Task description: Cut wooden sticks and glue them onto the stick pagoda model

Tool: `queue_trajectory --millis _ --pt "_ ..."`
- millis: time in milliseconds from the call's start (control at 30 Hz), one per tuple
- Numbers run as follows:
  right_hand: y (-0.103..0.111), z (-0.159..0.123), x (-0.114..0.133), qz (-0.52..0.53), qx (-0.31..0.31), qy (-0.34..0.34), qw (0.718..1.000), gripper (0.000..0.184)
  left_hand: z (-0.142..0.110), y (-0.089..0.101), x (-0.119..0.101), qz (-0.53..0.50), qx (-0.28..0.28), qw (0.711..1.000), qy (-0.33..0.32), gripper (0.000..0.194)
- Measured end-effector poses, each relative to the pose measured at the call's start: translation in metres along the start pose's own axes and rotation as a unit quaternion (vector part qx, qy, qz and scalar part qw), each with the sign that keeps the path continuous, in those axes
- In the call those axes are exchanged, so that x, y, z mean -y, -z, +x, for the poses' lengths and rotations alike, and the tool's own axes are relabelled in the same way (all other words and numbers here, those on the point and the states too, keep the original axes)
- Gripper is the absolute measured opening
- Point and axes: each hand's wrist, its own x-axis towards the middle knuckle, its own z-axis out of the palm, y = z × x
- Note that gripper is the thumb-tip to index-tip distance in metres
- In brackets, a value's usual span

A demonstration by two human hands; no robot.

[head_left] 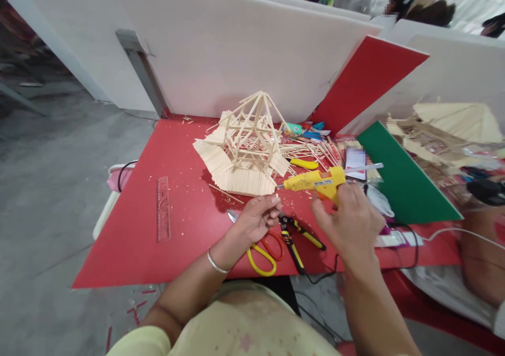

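Note:
My right hand (351, 214) is wrapped round a yellow glue gun (315, 182), its nozzle pointing left and a clear glue stick jutting from the back. My left hand (260, 214) is pinched just below the nozzle; a tiny pale bit shows at its fingertips, too small to name. Beyond both hands stands a wooden stick model (252, 151), with an open pointed frame on top and slatted panels around its base. Scissors (262, 256) with red and yellow handles lie partly hidden under my left hand. Black and yellow pliers (294, 240) rest between my hands.
Loose wooden sticks (311, 151) and a yellow-handled tool (303, 163) lie behind the glue gun. A clear ruler (163, 209) lies at left on the red table (130, 230). A phone (355, 162) and green board (410, 182) are at right. White panels (236, 46) stand behind; another person sits at right.

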Motion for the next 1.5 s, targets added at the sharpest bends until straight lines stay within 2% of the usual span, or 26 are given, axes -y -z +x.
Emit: queue_trajectory --millis 267,767,1000,1500 --pt "0.0004 0.0001 0.0003 -0.007 0.0 0.007 1.0 0.027 0.0034 0.0047 0.0032 0.0 0.027 1.0 0.001 0.026" --pt "-0.0006 -0.0014 0.0001 -0.012 -0.004 0.013 1.0 0.025 0.002 0.0065 0.0041 0.009 0.035 0.999 -0.005 0.026" --pt "-0.0021 0.0021 0.001 0.0 -0.032 0.009 0.999 0.022 0.0023 0.0057 0.0036 0.006 0.036 0.999 -0.005 0.027" --pt "-0.0015 0.0024 -0.0002 -0.008 -0.047 0.014 0.999 0.021 0.0035 0.0069 0.0039 -0.025 0.044 0.999 -0.001 0.023"
